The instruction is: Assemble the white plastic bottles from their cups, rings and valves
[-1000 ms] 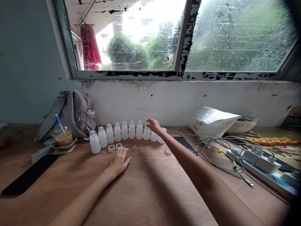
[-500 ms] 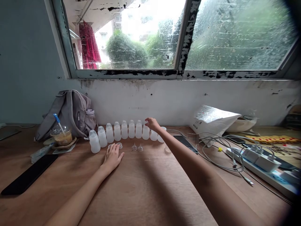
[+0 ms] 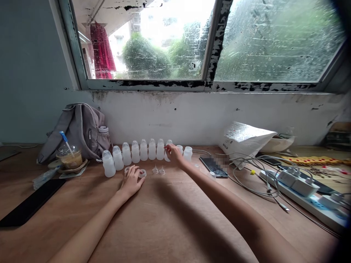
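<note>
White bottles line mid-frame; we see the half-curled right hand drop from one's top, seemingly done there; left hand spreads loosely by rings, both holds unclear.

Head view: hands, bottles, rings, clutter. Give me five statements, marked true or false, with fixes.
1. The left hand is beside a pale ring. True.
2. The bottles lie on their sides. False: the bottles stand upright in a curved row.
3. The rightmost bottle wears a domed cap. False: it has no dome on top.
4. The drink cup is in front of the backpack. True.
5. The right hand is at the power strip. False: the right hand is at the bottle row.
</note>
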Motion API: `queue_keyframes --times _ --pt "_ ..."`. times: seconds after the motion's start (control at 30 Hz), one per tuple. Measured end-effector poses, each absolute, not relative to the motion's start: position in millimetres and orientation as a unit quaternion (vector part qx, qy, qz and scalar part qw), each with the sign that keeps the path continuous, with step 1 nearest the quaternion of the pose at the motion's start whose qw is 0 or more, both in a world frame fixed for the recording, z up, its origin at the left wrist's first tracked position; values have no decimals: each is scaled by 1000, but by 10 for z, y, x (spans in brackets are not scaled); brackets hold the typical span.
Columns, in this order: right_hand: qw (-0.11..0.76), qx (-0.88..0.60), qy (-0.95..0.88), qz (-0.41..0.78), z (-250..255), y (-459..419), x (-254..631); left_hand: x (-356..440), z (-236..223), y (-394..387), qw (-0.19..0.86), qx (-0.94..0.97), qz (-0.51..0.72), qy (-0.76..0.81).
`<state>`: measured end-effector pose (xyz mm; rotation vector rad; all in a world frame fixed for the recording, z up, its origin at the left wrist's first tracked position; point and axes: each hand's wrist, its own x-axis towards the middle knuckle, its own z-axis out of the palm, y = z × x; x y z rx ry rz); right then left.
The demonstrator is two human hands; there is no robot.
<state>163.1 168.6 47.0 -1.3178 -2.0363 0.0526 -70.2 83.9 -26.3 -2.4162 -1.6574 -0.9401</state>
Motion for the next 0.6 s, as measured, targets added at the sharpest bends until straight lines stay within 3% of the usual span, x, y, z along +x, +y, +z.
queue_keyframes --times 0.23,0.6 --pt "297 -495 -813 71 -113 1214 1568 -516 -177 695 -88 -842 -313 -431" --pt "329 -393 -842 169 -107 676 1529 -413 -90 616 -170 -761 -445 -441"
